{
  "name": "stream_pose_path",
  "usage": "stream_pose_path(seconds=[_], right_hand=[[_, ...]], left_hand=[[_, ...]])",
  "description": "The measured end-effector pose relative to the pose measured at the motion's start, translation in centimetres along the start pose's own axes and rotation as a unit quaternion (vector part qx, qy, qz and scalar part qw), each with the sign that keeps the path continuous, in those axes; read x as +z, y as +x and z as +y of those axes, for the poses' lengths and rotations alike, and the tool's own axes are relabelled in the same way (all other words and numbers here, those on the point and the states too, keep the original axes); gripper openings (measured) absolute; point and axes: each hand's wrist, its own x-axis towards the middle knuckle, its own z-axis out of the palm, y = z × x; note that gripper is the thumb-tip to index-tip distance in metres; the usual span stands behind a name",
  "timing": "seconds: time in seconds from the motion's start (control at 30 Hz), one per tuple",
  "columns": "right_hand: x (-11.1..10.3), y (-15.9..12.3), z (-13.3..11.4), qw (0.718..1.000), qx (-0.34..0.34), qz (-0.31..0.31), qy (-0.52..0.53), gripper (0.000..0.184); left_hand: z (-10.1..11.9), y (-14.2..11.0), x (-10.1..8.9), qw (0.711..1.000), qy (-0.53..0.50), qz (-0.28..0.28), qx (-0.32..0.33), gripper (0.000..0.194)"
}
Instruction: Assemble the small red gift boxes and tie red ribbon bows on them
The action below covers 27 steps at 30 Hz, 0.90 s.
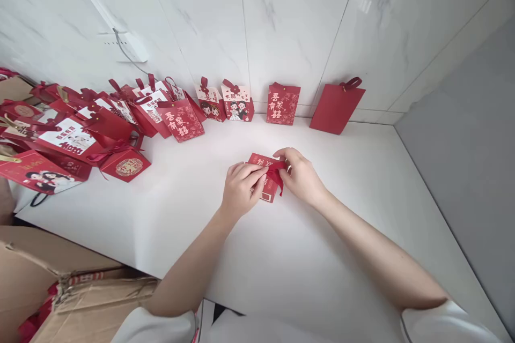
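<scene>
A box (271, 186) is found on the table (341, 257), partly beneath the left hand (240, 187); the right hand (301, 174) is placed at its right side. Behind it, four boxes (283, 104) are ranged along the wall (289, 21). A cluster of boxes (113, 128) is located to the left; before it, a carton (96, 311) is positioned.

Head-worn cam., single view, facing fwd. & down from above the forearms (366, 241); hands (241, 185) approx. mid-frame, fairly near; white bench (341, 163) below, marble-patterned tile wall (289, 16) beyond.
</scene>
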Motion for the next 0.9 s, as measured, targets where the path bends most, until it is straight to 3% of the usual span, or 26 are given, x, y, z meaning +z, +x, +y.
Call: stream_pose_path(seconds=[0.2,0.4,0.63,0.7,0.77,0.83,0.9], right_hand=[[-0.4,0.1,0.2,0.993,-0.040,0.000,-0.108,0.032],[-3.3,0.7,0.5,0.957,-0.213,-0.126,-0.150,0.032],[-6.2,0.6,1.1,0.956,-0.208,-0.148,-0.146,0.026],[-6.4,0.6,0.8,0.962,-0.194,-0.131,-0.142,0.023],[-6.2,0.5,0.3,0.976,-0.134,-0.095,-0.142,0.023],[-5.6,0.7,0.0,0.988,-0.012,-0.072,-0.139,0.034],[-4.7,0.8,0.0,0.983,0.116,-0.092,-0.113,0.049]], left_hand=[[-0.3,0.1,-0.2,1.000,-0.015,-0.020,0.007,0.022],[-0.2,0.1,-0.4,0.999,-0.024,-0.018,0.017,0.020],[-0.6,0.1,-0.1,0.999,-0.042,0.006,0.026,0.018],[-0.6,0.1,-0.1,0.999,-0.048,0.008,0.025,0.019],[-0.6,0.1,-0.1,0.998,-0.048,0.012,0.027,0.018],[-0.6,0.0,-0.1,0.998,-0.045,0.015,0.031,0.019],[-0.6,0.0,-0.1,0.998,-0.042,0.015,0.034,0.019]])
